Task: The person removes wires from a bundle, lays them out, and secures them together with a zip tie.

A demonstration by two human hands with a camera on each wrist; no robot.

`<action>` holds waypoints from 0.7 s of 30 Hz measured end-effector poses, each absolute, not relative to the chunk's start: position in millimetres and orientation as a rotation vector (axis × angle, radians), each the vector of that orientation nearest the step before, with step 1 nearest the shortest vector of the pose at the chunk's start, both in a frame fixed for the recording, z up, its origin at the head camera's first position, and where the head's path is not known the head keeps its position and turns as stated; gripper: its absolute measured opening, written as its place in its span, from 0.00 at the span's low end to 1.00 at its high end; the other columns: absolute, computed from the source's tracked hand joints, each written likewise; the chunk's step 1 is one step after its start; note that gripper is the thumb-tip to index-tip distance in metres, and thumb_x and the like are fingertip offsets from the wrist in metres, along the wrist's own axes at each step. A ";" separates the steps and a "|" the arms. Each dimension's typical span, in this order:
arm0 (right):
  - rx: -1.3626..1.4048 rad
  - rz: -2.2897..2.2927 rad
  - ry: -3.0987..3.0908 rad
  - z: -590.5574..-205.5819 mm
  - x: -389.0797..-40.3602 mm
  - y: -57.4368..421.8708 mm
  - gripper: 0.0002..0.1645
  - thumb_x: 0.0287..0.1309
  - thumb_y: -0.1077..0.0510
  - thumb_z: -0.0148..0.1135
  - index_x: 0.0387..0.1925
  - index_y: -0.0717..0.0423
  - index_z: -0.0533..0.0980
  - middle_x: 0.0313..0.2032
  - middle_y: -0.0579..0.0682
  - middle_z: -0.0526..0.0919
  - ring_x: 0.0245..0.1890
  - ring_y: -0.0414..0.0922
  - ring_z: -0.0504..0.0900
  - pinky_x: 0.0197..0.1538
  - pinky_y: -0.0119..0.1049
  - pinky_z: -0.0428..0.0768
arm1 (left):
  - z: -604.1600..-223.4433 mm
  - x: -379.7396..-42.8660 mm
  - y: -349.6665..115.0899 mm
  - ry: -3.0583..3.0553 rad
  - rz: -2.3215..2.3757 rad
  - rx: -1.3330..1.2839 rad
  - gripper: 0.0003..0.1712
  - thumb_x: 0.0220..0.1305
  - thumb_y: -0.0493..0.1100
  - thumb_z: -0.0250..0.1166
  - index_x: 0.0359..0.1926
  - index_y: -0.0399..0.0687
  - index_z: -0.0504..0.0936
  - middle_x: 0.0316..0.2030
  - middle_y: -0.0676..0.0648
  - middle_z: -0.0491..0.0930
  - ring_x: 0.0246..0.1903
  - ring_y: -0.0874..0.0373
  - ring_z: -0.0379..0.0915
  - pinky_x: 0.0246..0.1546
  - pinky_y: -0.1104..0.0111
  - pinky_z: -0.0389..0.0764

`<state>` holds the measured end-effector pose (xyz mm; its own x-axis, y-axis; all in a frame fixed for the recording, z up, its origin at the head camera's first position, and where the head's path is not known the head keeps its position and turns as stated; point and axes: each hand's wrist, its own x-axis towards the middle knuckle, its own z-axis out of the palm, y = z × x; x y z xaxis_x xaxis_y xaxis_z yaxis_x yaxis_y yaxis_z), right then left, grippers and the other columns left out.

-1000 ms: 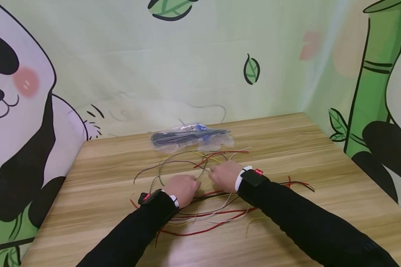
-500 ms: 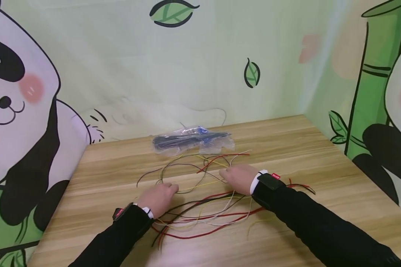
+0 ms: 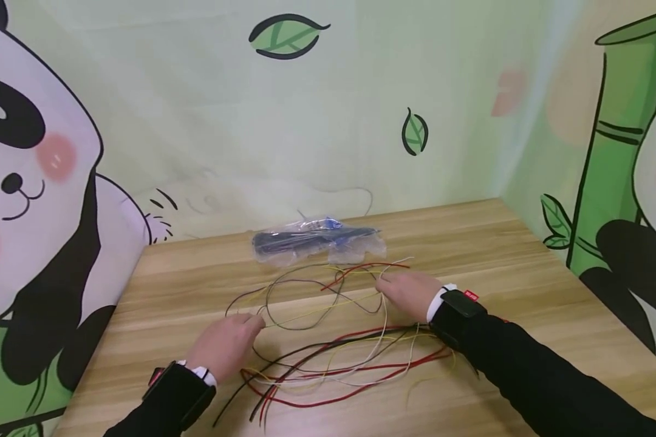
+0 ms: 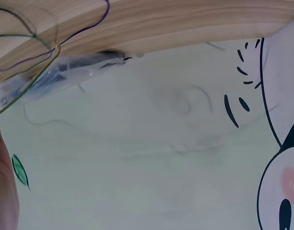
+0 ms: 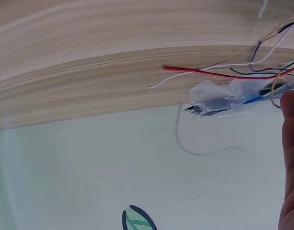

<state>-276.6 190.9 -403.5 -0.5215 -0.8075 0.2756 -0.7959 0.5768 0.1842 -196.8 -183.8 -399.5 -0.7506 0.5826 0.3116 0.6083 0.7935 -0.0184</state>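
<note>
My left hand [image 3: 226,346] pinches a thin yellow wire [image 3: 306,316] at the left of the tangle. Stretched out, this wire runs to my right hand [image 3: 410,295], whose thumb and fingers pinch it at the right. Beneath it lie loose loops of dark wire, a purple wire [image 3: 300,280] among them. Just behind, a short red wire [image 3: 366,265] crosses a white one. In the left wrist view, a bent yellow-green wire [image 4: 34,79] leads up from the left fingers. By the right fingertips in the right wrist view, a yellow wire [image 5: 273,93] curves.
Nearer the front lies a loose bundle of red [image 3: 317,405], black, white and yellow wires on the wooden table [image 3: 158,285]. A clear plastic bag [image 3: 355,249] with dark contents lies by the back edge. A printed panda backdrop [image 3: 197,121] stands behind.
My hands have drawn apart, the left moving left and towards me, the right moving right. The yellow wire now spans between them, and the front wire bundle shows more fully.
</note>
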 end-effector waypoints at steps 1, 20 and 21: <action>1.314 -0.049 -2.481 -404.0 -276.7 191.9 0.10 0.54 0.73 0.65 0.35 0.59 0.76 0.32 0.50 0.81 0.32 0.46 0.83 0.34 0.39 0.82 | -399.1 -191.8 -184.9 -2.665 -0.136 -0.920 0.09 0.58 0.27 0.71 0.35 0.43 0.82 0.27 0.50 0.82 0.27 0.56 0.81 0.30 0.65 0.83; 1.124 0.191 -2.534 -397.6 -245.9 265.0 0.12 0.53 0.68 0.75 0.39 0.57 0.83 0.37 0.51 0.82 0.34 0.46 0.84 0.36 0.41 0.84 | -408.8 -150.3 -217.3 -2.605 -0.303 -0.812 0.16 0.46 0.28 0.81 0.36 0.43 0.88 0.32 0.51 0.83 0.31 0.58 0.82 0.33 0.67 0.84; 1.110 0.212 -2.519 -399.1 -244.1 269.4 0.12 0.52 0.68 0.75 0.39 0.59 0.84 0.38 0.52 0.82 0.34 0.47 0.84 0.36 0.42 0.84 | -410.1 -151.6 -220.0 -2.608 -0.301 -0.806 0.15 0.46 0.29 0.81 0.36 0.43 0.88 0.32 0.51 0.83 0.31 0.58 0.82 0.32 0.67 0.84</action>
